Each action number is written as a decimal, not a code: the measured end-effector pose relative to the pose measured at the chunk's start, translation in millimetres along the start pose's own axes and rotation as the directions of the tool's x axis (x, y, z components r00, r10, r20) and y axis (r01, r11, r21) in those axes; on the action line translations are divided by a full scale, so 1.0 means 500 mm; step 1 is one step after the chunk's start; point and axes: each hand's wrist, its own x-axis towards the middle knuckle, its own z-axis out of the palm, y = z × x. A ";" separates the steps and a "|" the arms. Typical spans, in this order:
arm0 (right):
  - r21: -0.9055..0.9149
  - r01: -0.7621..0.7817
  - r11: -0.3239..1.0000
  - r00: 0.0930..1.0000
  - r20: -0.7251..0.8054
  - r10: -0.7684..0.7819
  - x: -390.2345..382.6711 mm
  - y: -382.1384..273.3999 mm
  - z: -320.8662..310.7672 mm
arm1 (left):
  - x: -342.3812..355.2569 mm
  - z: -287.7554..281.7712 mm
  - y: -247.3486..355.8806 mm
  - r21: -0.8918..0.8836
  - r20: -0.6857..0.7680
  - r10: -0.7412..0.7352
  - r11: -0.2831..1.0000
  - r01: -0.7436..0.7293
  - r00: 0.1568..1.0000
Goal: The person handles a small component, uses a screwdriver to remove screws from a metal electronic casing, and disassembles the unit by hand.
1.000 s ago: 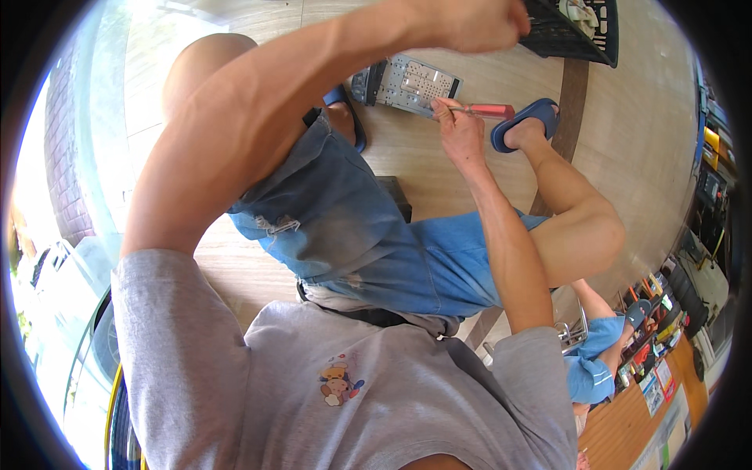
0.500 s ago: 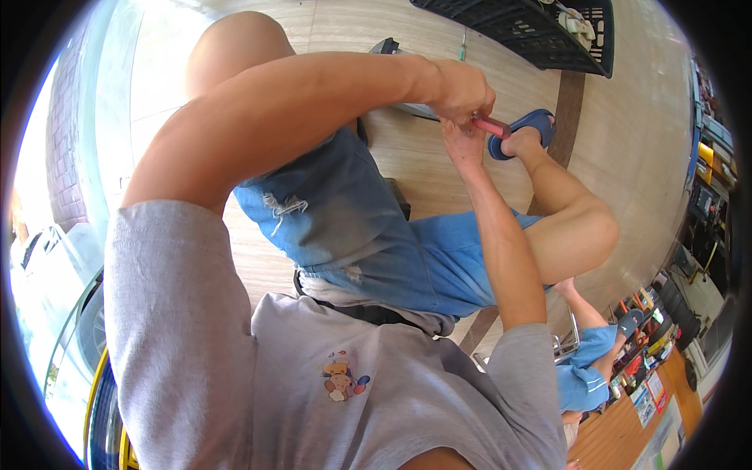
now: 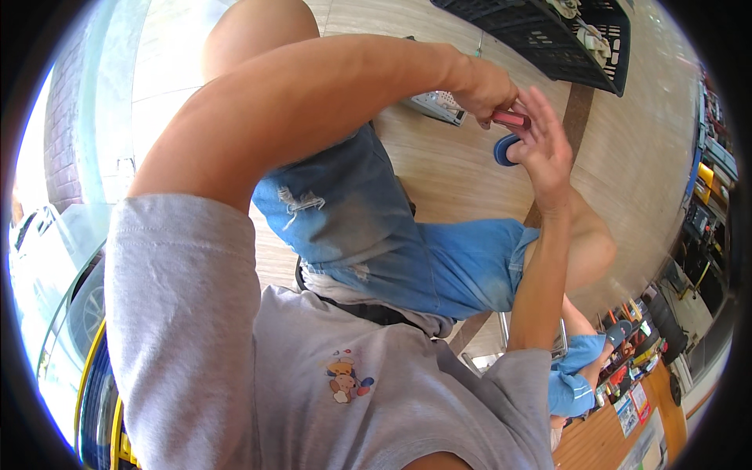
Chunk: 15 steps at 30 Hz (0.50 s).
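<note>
My left hand (image 3: 486,88) reaches across from the left with fingers curled on a red-handled screwdriver (image 3: 511,119). My right hand (image 3: 546,157) is raised beside the handle's end, fingers apart and extended; whether it touches the handle I cannot tell. A perforated metal casing (image 3: 436,108) lies on the floor beyond, mostly hidden by my left forearm. A blue slipper (image 3: 504,153) shows behind my right hand.
A black plastic crate (image 3: 540,43) holding pale items stands at the far side on the tiled floor (image 3: 627,157). Another person (image 3: 572,384) is at lower right near tool-covered shelving (image 3: 705,188). A car (image 3: 55,266) shows through glass at left.
My left hand has come down to the screwdriver that my right hand was holding. My right hand has since opened and moved right, its fingers now spread.
</note>
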 end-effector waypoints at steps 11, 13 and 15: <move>-0.839 0.059 0.540 0.967 -0.086 -0.240 -0.013 0.026 0.068 | -0.015 -0.080 -0.047 0.292 -0.242 -0.082 0.944 0.153 0.967; -0.810 -0.036 0.585 0.979 -0.145 -0.141 -0.006 0.033 0.073 | -0.005 -0.152 -0.074 0.174 -0.344 -0.165 0.956 0.236 0.924; -0.704 0.140 0.697 0.959 -0.079 -0.272 -0.007 0.040 0.084 | -0.014 -0.204 -0.060 -0.094 -0.505 -0.244 0.969 0.229 0.828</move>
